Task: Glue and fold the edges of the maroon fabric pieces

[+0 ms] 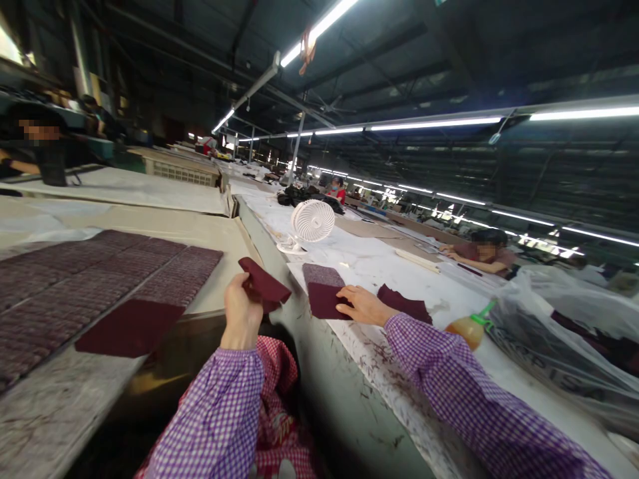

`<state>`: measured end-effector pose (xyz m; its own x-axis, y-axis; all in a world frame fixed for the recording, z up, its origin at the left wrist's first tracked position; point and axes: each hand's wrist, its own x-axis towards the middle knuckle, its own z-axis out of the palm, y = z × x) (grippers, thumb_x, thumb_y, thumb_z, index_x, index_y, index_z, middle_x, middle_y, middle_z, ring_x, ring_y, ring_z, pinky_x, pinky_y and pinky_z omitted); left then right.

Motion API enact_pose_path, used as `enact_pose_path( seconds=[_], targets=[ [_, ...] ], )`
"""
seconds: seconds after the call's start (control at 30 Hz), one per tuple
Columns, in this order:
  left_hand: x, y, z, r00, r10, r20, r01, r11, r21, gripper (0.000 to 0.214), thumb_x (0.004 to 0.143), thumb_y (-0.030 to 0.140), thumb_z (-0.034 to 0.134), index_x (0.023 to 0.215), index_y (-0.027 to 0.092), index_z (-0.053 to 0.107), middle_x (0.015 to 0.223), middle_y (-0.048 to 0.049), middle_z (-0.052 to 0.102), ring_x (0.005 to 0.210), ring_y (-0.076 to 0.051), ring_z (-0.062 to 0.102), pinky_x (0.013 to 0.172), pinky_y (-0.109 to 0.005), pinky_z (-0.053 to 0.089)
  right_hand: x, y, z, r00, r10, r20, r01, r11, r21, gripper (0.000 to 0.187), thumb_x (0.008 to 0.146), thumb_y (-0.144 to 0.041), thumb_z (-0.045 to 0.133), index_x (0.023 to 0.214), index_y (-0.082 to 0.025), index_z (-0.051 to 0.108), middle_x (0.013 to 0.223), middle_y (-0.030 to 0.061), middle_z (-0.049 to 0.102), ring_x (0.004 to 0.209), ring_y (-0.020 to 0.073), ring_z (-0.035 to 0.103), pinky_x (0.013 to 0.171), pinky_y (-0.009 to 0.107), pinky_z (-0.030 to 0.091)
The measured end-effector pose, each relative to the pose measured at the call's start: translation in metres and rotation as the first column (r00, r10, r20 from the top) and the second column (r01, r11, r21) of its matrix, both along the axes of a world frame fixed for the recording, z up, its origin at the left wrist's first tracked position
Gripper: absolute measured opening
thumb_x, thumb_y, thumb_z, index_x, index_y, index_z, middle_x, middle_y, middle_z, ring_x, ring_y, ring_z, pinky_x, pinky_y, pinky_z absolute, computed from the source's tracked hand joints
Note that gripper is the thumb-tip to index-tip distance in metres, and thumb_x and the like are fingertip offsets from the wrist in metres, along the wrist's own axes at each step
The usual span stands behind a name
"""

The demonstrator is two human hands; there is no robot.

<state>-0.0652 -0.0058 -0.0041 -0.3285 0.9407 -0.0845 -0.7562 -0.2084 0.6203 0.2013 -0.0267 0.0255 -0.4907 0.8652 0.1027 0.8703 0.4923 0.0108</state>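
A maroon fabric piece (264,282) is pinched in my left hand (242,309), folded over above the gap between the two tables. My right hand (367,305) lies with fingers stretched out on the edge of a flat maroon cloth panel (325,302) on the right table. Joined to or under that panel, a greyish knit-looking part (323,274) shows at its far end. Just right of my right hand is another dark maroon piece (405,304), partly hidden by my sleeve. On the left table, a maroon panel (130,327) rests at the near end of rows of speckled maroon pieces (110,279).
A white fan (313,221) stands on the right table (364,249). Farther right are an amber bottle with a green top (469,329) and a clear plastic bag (564,332) with dark cloth. Co-workers sit at left (37,143) and right (486,256).
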Motion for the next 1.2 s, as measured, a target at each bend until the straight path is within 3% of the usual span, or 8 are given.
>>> enact_pose_path(
  seconds=[0.13,0.23,0.4,0.47,0.57,0.67,0.9,1.2],
  targets=[
    [0.027,-0.025,0.012,0.953,-0.153,-0.263,0.183,0.979,0.094,0.012,0.062,0.022,0.056,0.069,0.016,0.049,0.057,0.0053,0.046,0.050,-0.008,0.044,0.047,-0.017,0.031,0.001,-0.006,0.008,1.000,-0.009,-0.030,0.008,1.000,-0.023,0.042,0.083,-0.034,0.055,0.118,-0.011,0.057,0.119,0.0157,0.057,0.109,0.0251,0.053,0.095,0.041,0.040],
    [0.062,-0.046,0.013,0.693,-0.299,-0.656,0.469,0.878,0.095,0.006,0.067,0.021,0.053,0.067,0.016,0.050,0.054,0.0058,0.044,0.049,-0.008,0.040,0.047,-0.018,0.028,0.006,-0.024,0.018,0.954,-0.143,-0.262,0.110,0.984,-0.138,0.043,0.088,-0.044,0.044,0.116,-0.014,0.057,0.118,0.0141,0.058,0.106,0.0253,0.055,0.089,0.040,0.045],
    [0.103,-0.082,0.009,0.244,-0.148,-0.958,0.624,0.781,0.039,0.008,0.071,0.013,0.048,0.070,0.017,0.054,0.057,0.0048,0.048,0.053,-0.009,0.042,0.051,-0.021,0.028,0.024,-0.067,0.024,0.531,-0.638,-0.557,0.105,0.703,-0.704,0.068,0.086,-0.064,0.032,0.132,-0.014,0.035,0.093,0.0118,0.063,0.072,0.0216,0.064,0.057,0.034,0.051],
    [0.109,-0.094,0.011,0.176,-0.113,-0.978,0.701,0.712,0.044,0.007,0.072,0.015,0.050,0.071,0.017,0.057,0.063,0.0034,0.054,0.059,-0.011,0.047,0.054,-0.022,0.031,0.033,-0.082,0.022,0.509,-0.629,-0.587,0.089,0.717,-0.691,0.071,0.078,-0.057,0.056,0.133,-0.018,0.032,0.089,0.0062,0.060,0.069,0.0175,0.061,0.053,0.028,0.048],
    [0.109,-0.098,0.016,0.196,-0.072,-0.978,0.734,0.672,0.097,0.015,0.081,0.026,0.050,0.077,0.017,0.061,0.072,0.0011,0.061,0.066,-0.013,0.053,0.061,-0.023,0.039,0.044,-0.099,0.020,0.510,-0.572,-0.642,0.087,0.777,-0.623,0.074,0.067,-0.040,0.073,0.128,-0.018,0.038,0.078,-0.0014,0.054,0.064,0.0108,0.053,0.051,0.021,0.040],
    [0.108,-0.087,0.020,0.185,0.105,-0.977,0.614,0.764,0.198,0.022,0.087,0.024,0.044,0.097,0.016,0.062,0.098,-0.0045,0.064,0.091,-0.017,0.055,0.083,-0.028,0.041,0.054,-0.109,0.021,0.517,-0.551,-0.655,0.031,0.777,-0.629,0.069,0.069,-0.035,0.072,0.128,-0.020,0.041,0.076,-0.0035,0.050,0.065,0.0090,0.049,0.052,0.021,0.037],
    [0.147,-0.067,0.010,-0.206,0.142,-0.968,0.593,0.805,-0.008,0.027,0.087,0.033,0.047,0.099,0.018,0.066,0.096,-0.0078,0.067,0.095,-0.025,0.055,0.084,-0.037,0.043,0.078,-0.114,0.004,0.532,-0.503,-0.681,0.103,0.836,-0.539,0.071,0.067,-0.028,0.072,0.130,-0.025,0.040,0.085,-0.0030,0.045,0.066,0.0072,0.050,0.054,0.021,0.043],
    [0.170,-0.067,-0.013,-0.271,0.343,-0.899,0.671,0.738,0.080,0.026,0.087,0.018,0.044,0.093,0.024,0.069,0.092,-0.0060,0.059,0.096,-0.022,0.050,0.087,-0.035,0.039,0.093,-0.112,0.004,0.865,-0.277,-0.418,0.222,0.959,-0.176,0.026,0.086,-0.034,0.047,0.102,-0.017,0.059,0.084,0.0044,0.059,0.059,0.0122,0.058,0.056,0.026,0.048]
  ],
)
